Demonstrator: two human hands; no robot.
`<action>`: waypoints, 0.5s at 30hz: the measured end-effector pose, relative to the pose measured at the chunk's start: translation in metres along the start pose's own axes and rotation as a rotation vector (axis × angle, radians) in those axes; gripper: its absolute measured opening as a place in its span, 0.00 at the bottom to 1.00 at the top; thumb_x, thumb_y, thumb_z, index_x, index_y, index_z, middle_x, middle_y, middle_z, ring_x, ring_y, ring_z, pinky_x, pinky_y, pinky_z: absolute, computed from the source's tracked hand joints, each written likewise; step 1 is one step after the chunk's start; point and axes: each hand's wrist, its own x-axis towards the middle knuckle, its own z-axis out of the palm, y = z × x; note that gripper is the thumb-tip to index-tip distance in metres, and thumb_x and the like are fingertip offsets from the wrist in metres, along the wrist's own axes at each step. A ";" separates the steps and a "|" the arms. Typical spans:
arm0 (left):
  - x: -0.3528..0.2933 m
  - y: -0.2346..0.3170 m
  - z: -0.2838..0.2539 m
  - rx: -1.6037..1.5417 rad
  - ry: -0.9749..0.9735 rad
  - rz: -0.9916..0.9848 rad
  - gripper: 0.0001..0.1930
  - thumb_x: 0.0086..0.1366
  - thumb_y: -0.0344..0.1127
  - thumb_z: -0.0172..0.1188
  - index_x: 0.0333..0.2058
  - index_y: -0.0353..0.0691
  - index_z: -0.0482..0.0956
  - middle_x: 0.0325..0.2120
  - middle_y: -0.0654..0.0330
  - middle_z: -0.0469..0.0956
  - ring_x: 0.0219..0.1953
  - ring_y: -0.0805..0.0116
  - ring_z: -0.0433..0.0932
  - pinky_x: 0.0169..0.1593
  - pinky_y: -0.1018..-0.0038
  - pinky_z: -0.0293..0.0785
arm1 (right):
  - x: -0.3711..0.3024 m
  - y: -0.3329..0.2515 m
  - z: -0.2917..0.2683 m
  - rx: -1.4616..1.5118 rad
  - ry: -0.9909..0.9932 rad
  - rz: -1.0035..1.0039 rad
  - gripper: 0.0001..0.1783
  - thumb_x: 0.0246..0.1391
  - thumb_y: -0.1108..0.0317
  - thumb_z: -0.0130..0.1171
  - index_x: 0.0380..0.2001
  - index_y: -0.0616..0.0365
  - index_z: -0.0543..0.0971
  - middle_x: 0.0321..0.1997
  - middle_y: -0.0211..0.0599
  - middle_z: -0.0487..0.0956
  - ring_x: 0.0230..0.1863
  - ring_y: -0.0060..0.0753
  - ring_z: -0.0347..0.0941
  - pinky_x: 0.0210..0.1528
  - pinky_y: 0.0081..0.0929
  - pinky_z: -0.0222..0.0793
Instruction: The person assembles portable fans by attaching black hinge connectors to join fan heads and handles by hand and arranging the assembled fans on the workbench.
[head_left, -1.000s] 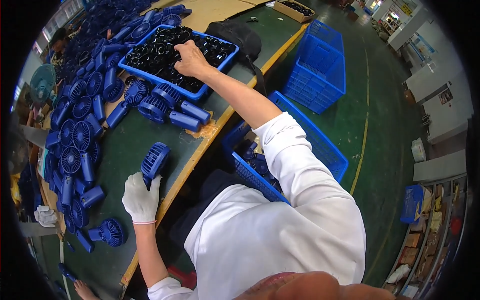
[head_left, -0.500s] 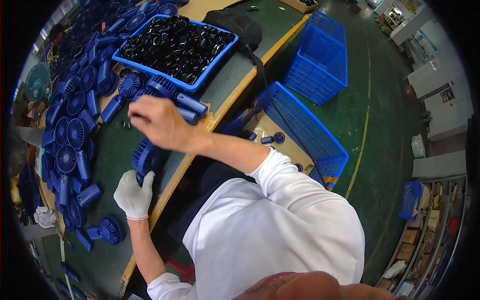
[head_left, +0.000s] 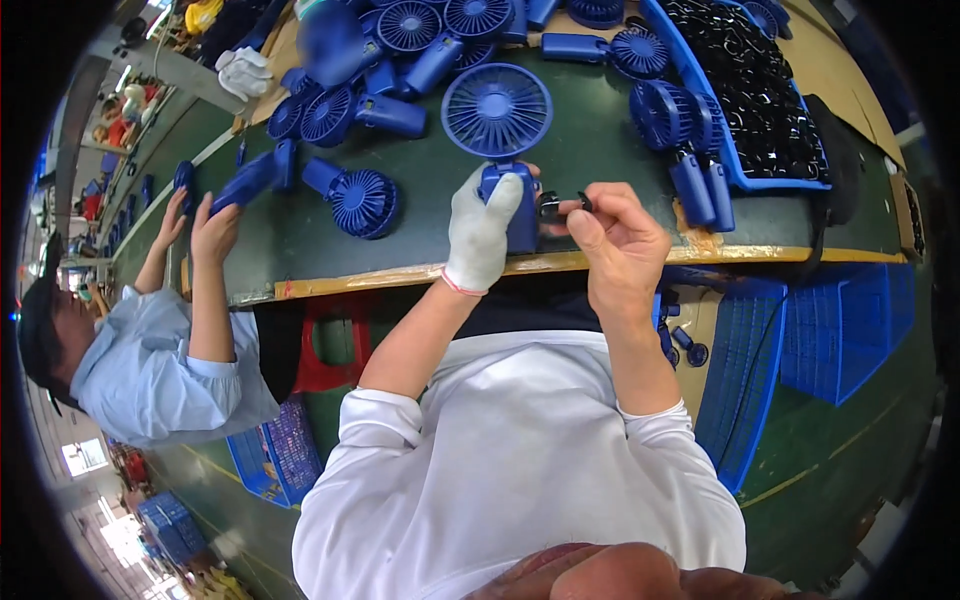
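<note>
My left hand (head_left: pixel 478 235), in a white glove, is closed around the handle of a blue handheld fan (head_left: pixel 497 110). The fan stands upright above the table's near edge, its round grille turned toward me. Close to the right side of that handle, my bare right hand (head_left: pixel 630 245) pinches a small glossy black curved piece (head_left: pixel 549 206) between thumb and fingers. Whether the piece touches the handle I cannot tell. A blue tray (head_left: pixel 735 182) at the right is heaped with similar black pieces (head_left: pixel 735 90).
More blue fans (head_left: pixel 363 203) lie about the green table (head_left: pixel 560 110), piled at the back. On the left, a co-worker (head_left: pixel 165 350) handles a blue fan (head_left: pixel 245 180). Blue crates (head_left: pixel 745 370) stand below the table's right side. A white glove (head_left: pixel 243 73) lies at the far left.
My view has swung left, bringing the co-worker in. My right hand has come from near the tray to beside the fan, now pinching a black piece. The fan is raised upright.
</note>
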 end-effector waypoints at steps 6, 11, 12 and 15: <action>-0.003 0.016 -0.004 0.669 -0.069 0.193 0.15 0.53 0.42 0.63 0.30 0.33 0.81 0.20 0.57 0.80 0.24 0.74 0.78 0.29 0.75 0.72 | 0.001 0.023 0.016 -0.408 0.057 -0.116 0.08 0.47 0.75 0.70 0.25 0.68 0.79 0.30 0.32 0.75 0.29 0.18 0.68 0.29 0.16 0.64; 0.000 0.020 -0.001 0.757 -0.009 0.152 0.16 0.50 0.43 0.68 0.28 0.35 0.82 0.18 0.56 0.79 0.20 0.69 0.79 0.27 0.74 0.72 | 0.000 0.035 0.013 -0.389 0.075 -0.039 0.17 0.61 0.65 0.59 0.25 0.70 0.78 0.30 0.32 0.74 0.30 0.19 0.66 0.30 0.18 0.62; 0.000 0.020 -0.001 0.792 0.001 0.152 0.16 0.50 0.44 0.68 0.28 0.35 0.82 0.17 0.56 0.79 0.20 0.67 0.79 0.27 0.74 0.72 | 0.002 0.038 0.013 -0.389 0.075 -0.037 0.17 0.61 0.65 0.59 0.25 0.70 0.78 0.30 0.32 0.74 0.30 0.19 0.66 0.30 0.18 0.62; -0.001 0.018 -0.001 0.792 0.000 0.139 0.15 0.51 0.43 0.67 0.27 0.35 0.82 0.17 0.55 0.79 0.19 0.67 0.78 0.26 0.74 0.72 | 0.003 0.047 0.008 -0.387 0.059 -0.054 0.25 0.67 0.56 0.48 0.30 0.71 0.77 0.31 0.32 0.74 0.29 0.18 0.65 0.29 0.18 0.60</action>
